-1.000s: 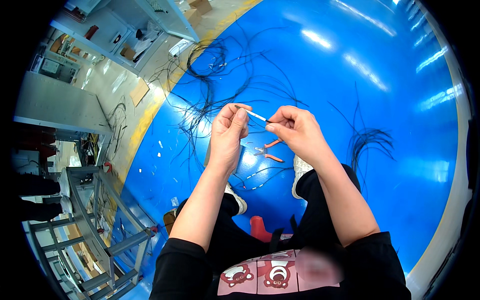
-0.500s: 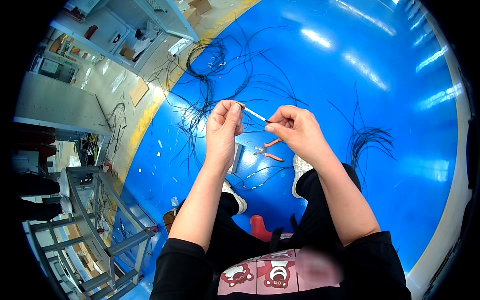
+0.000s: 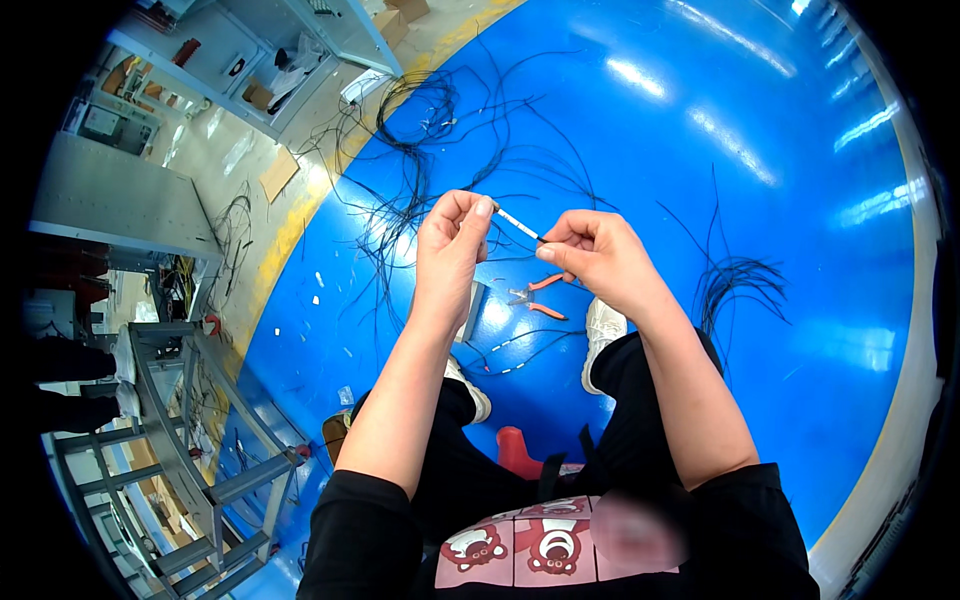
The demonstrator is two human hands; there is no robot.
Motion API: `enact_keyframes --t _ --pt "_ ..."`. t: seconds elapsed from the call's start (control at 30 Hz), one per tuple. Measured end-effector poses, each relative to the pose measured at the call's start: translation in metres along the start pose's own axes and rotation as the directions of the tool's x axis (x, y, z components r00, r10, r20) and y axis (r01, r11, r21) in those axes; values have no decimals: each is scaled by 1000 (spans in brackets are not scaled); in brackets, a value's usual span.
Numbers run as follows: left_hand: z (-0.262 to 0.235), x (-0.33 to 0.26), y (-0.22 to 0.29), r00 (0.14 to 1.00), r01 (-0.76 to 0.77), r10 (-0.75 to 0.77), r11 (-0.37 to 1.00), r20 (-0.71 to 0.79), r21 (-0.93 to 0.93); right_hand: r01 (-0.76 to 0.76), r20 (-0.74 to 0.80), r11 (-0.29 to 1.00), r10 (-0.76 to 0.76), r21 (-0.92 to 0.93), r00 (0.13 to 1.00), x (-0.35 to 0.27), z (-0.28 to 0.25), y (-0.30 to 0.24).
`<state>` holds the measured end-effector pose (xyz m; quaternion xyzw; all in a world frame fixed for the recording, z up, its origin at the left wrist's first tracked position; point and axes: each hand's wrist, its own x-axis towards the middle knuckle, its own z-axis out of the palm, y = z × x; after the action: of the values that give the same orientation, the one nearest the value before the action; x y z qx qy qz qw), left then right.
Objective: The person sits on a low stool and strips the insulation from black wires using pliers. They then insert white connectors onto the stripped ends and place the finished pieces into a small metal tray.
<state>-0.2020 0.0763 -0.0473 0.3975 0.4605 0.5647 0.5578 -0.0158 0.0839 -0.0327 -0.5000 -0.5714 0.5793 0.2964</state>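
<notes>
Between my two hands runs a short stretch of thin black wire with a white printed marker sleeve (image 3: 517, 224) on it. My left hand (image 3: 452, 240) pinches its upper left end between thumb and fingertips. The lower right end sits in the pinch of my right hand (image 3: 600, 255). On the floor below my hands lie pliers with orange handles (image 3: 545, 312), jaws pointing left. Nearer to my feet is a black wire (image 3: 520, 366) with small white sleeves on it. A grey box-like object (image 3: 472, 315) is partly hidden behind my left forearm.
Tangled black wires (image 3: 415, 120) spread over the blue floor (image 3: 640, 150) ahead, and another wire bundle (image 3: 740, 285) lies to the right. A grey metal frame (image 3: 215, 490) stands at the left. Open cabinets (image 3: 235, 70) are at the far left, and another person's legs (image 3: 85, 385) show at the left edge.
My left hand has risen slightly and moved a little to the right with the sleeve end. The right hand keeps its pinch, almost in place.
</notes>
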Motion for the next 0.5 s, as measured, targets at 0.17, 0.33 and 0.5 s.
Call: enact_keyframes --t 0.17,0.33,0.5 --pt "2 -1 3 1000 27 -27 1000 -10 -5 -6 13 1000 6 19 1000 1 -1 1" --pt "0 -1 -2 999 41 -42 998 -22 -42 -27 29 999 26 37 999 0 -1 -1" --pt "2 -1 -2 998 54 -55 997 -15 -63 -29 43 998 26 55 999 -1 -2 -1"
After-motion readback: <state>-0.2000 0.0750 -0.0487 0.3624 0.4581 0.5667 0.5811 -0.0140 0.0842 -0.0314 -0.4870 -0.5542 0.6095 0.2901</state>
